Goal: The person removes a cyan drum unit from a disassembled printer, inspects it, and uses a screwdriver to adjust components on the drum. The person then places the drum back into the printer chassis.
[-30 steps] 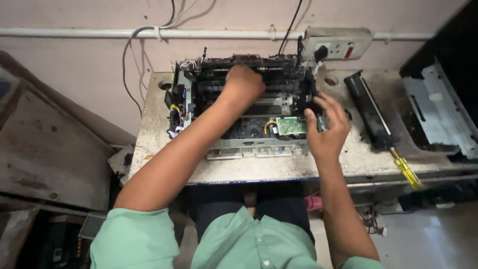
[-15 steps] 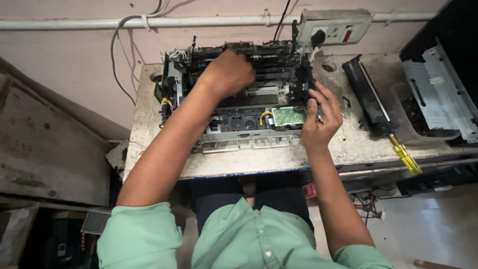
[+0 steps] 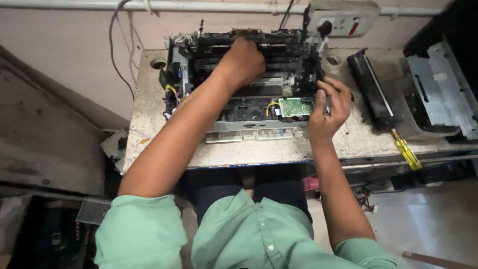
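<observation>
A stripped black printer chassis with bare wires and a small green circuit board stands on a worn stone bench against the wall. My left hand reaches into the top middle of the chassis, its fingers curled down on an inner part that I cannot make out. At the chassis's right side my right hand has its fingers bent around the frame's edge, next to the green board.
A long black cartridge lies to the right of the chassis. Beyond it sit a grey metal plate and a yellow-handled screwdriver at the bench edge. A wall socket with a plugged cable is behind.
The view has shifted slightly. My right hand has closed in from spread fingers onto the right side of the chassis. My left hand stays inside the top of the chassis.
</observation>
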A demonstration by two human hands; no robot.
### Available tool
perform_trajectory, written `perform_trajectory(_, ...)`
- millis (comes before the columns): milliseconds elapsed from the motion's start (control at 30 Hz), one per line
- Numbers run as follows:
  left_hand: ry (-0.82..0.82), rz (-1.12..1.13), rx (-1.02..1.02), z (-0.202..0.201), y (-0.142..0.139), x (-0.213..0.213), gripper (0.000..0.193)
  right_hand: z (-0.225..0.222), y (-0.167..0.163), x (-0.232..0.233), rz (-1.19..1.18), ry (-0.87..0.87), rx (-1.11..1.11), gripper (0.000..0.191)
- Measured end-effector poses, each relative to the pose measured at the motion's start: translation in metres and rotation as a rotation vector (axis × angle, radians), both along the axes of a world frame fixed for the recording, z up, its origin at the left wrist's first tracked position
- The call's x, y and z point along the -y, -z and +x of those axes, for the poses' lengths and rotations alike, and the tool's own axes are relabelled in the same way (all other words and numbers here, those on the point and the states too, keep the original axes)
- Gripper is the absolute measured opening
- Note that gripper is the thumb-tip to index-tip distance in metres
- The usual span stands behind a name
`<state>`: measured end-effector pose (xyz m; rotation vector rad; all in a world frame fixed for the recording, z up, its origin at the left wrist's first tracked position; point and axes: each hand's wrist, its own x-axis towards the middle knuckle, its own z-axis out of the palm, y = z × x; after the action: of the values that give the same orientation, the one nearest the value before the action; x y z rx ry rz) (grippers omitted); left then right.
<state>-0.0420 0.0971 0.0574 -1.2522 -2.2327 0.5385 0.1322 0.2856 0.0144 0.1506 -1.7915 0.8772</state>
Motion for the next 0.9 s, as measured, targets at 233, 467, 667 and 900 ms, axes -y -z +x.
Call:
perform_trajectory(233, 0.177, 0.103, 0.078, 0.021, -0.035, 0.020, 0.022, -0.001, 0.001, 0.000, 0.032, 0.041, 0.004, 0.016)
perform_trajectory(467, 0.166, 0.227, -0.086, 0.045, -0.048, 0.031, 0.011, -0.002, 0.003, -0.003, 0.032, 0.032, -0.016, 0.013)
perform_trajectory(667, 0.250, 0.382, -0.053, 0.070, -0.084, 0.042, 0.022, -0.005, 0.005, -0.003, -0.067, -0.052, -0.021, 0.011)
perform_trajectory(900, 0.351, 0.720, 0.107, 0.116, -0.117, 0.047, 0.028, -0.002, 0.011, -0.006, -0.071, -0.044, -0.003, 0.010)
